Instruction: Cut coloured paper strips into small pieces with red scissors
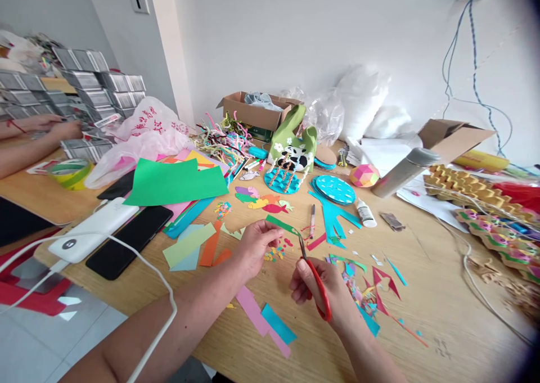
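Observation:
A narrow green paper strip (278, 223) is pinched between the thumb and fingers of my left hand (258, 247). My right hand (323, 287) grips red-handled scissors (317, 284), whose blades meet the strip's right end. Below the strip lie small round paper dots (275, 252) in several colours. Just beyond it are paper fish cut-outs (275, 208), among them red, yellow and purple ones. Near my right hand, paper scraps (363, 293) lie scattered. Pink strips (253, 310) and a blue strip (278, 323) rest on the table between my forearms.
At left lie a green sheet (177, 181), a black phone (129, 242) and a white power bank (90, 231) with its cable crossing my left arm. A thermos (405, 172), glue bottle (365, 213) and egg trays (476, 203) stand right. Another person's hands (59, 129) work far left.

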The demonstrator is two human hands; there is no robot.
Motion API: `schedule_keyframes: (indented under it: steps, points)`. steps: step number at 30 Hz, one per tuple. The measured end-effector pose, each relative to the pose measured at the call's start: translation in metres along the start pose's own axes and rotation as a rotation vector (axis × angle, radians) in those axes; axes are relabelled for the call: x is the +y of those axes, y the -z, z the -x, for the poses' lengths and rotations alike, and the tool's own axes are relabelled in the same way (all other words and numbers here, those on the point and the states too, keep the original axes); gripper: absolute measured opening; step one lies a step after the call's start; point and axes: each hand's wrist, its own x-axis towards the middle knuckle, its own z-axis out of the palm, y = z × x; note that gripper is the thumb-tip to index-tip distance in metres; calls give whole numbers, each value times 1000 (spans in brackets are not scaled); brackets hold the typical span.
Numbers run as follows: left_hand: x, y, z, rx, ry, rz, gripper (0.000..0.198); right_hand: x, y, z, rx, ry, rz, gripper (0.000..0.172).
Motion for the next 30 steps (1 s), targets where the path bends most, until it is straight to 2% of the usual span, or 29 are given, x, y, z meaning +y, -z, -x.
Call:
schedule_keyframes:
  steps: [6, 10, 12, 16, 19, 24, 30]
  points:
    - [2, -2, 1, 1, 6, -23, 14, 5, -2, -1, -89, 7, 40, 45]
    - [5, -2, 3, -37, 30, -17, 16, 3, -1, -1, -33, 20, 34, 45]
    - [7, -1, 1, -41, 31, -67, 17, 0, 2, -2, 55, 55, 35, 45]
    - [3, 8, -8, -35, -97, -340, 12, 0, 12, -6, 358, 141, 143, 35]
    - [-5, 15, -14, -60, -200, -646, 9, 11, 16, -14, 505, 215, 456, 23]
    - [-14, 18, -14, -81, -379, -1004, 24, 32, 13, -29, 477, 308, 731, 11]
    - [-13, 18, -13, -64, -413, -1126, 28, 32, 6, -40, 457, 326, 881, 4]
